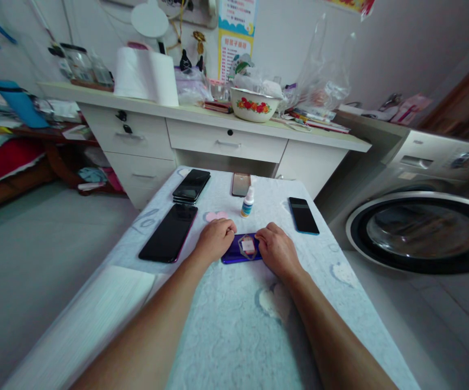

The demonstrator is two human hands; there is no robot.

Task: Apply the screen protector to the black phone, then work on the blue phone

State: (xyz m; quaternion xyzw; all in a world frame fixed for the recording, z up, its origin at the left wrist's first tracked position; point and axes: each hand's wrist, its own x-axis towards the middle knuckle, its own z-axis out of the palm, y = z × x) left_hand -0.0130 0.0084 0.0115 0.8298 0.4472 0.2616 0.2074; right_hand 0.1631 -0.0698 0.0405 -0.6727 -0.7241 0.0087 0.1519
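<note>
A purple-blue phone (232, 254) lies back up on the cloth-covered table, with a ring-like outline and a pale square on its back. My left hand (217, 238) is closed at the phone's left end, fingertips pinched together. At the right end, my right hand (277, 248) has its fingers curled onto the phone's edge. Whatever the left fingertips pinch is too small to name. Just beyond the phone stands a small white spray bottle (248, 203) with a blue and yellow label. Pink round pads (216, 216) lie behind my left hand.
A large black phone (169, 233) and a stack of phones (192, 185) lie at the left. Another phone (303, 215) lies at the right, and a phone case (241, 184) at the far edge. Beyond are a white desk (226, 145) and a washing machine (421, 216).
</note>
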